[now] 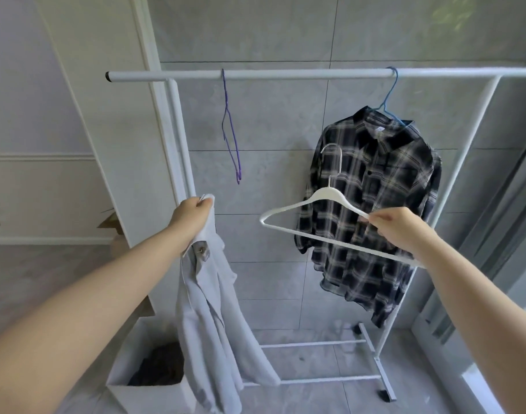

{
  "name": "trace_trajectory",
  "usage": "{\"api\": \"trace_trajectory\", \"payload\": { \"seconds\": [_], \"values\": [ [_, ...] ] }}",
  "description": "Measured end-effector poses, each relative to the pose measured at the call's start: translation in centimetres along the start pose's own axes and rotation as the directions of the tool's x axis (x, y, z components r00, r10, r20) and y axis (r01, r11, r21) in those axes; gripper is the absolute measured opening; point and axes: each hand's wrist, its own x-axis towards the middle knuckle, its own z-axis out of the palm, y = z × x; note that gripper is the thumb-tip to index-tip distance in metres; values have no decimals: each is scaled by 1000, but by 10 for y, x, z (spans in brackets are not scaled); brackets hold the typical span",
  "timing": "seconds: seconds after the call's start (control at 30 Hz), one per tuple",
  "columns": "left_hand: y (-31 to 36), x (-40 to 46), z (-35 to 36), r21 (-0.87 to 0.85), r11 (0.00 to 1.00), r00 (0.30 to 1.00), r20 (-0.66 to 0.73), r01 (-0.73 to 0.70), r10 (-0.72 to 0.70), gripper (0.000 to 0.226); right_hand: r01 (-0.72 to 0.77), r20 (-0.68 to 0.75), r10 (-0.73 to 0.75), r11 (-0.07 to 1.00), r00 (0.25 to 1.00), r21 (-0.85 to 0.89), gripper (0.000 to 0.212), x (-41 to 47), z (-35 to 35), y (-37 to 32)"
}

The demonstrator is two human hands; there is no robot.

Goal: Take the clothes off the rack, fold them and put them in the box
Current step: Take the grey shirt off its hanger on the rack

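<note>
My left hand (193, 215) grips the top of a pale grey shirt (214, 330), which hangs limp down to the floor, off the rack. My right hand (396, 224) pinches one arm of a bare white hanger (318, 201) held in the air in front of a dark plaid shirt (378, 204). That plaid shirt hangs on a blue hanger (390, 97) from the white rack's top bar (285, 74). A white box (130, 348) stands on the floor at the lower left, with a dark garment (163, 366) inside it.
An empty purple hanger (230, 135) dangles from the bar, left of centre. The rack's left post (178, 138) and wheeled base rails (327, 377) frame the space. Grey tiled wall lies behind, a glass door at the right, cardboard (111, 221) behind the post.
</note>
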Motion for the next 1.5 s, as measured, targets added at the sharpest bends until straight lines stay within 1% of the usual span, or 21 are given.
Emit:
{"api": "trace_trajectory", "payload": {
  "seconds": [0.1, 0.17, 0.23, 0.3, 0.37, 0.5, 0.6, 0.7, 0.87, 1.0, 1.1, 1.17, 1.3, 1.37, 1.5],
  "values": [
    [11, -4, 5, -102, 995, 999, 27, -23, 26, 37, 21, -15, -20, 997, 1000, 75, 38, 3, 5, -18],
    [18, -8, 9, -190, 981, 996, 72, -37, 52, 37, 47, -19, -45, 990, 999, 136, 46, 4, 5, -34],
    [25, -15, 13, -229, 972, 990, 112, -58, 86, 46, 79, -45, -72, 981, 996, 177, 47, 10, 3, -50],
    [32, -18, 15, -208, 973, 986, 111, -102, 127, 47, 132, -81, -119, 974, 990, 183, 46, 19, -1, -66],
    [39, -21, 16, -181, 973, 982, 91, -145, 163, 41, 195, -122, -176, 966, 977, 170, 48, 32, -8, -84],
    [52, -26, 21, -111, 975, 978, 59, -192, 199, 37, 294, -192, -273, 952, 943, 88, 52, 62, -25, -120],
    [58, -25, 29, -82, 973, 972, 79, -214, 221, 25, 327, -206, -315, 944, 927, 29, 57, 93, -35, -141],
    [62, -20, 39, -69, 978, 975, 89, -196, 202, 25, 323, -197, -318, 946, 927, -7, 59, 129, -40, -154],
    [66, -15, 56, -47, 983, 977, 110, -178, 182, 25, 322, -149, -326, 945, 934, -51, 47, 162, -38, -161],
    [72, -9, 69, -18, 985, 979, 102, -173, 174, 32, 328, -109, -333, 943, 937, -61, 50, 180, -34, -158],
    [80, -7, 78, -23, 983, 975, 126, -180, 181, 28, 343, -126, -349, 937, 929, -69, 48, 187, -36, -155],
    [84, -6, 84, -27, 983, 974, 132, -181, 183, 30, 350, -134, -357, 934, 924, -73, 46, 191, -37, -155],
    [87, -4, 91, -9, 984, 974, 139, -179, 178, 33, 350, -112, -358, 933, 927, -88, 48, 190, -39, -157],
    [89, -3, 94, 2, 983, 973, 141, -183, 181, 30, 351, -109, -360, 931, 926, -100, 48, 187, -38, -155],
    [90, -2, 96, 21, 979, 969, 145, -203, 198, 26, 351, -88, -365, 926, 927, -140, 33, 179, -33, -150]
  ]
}}
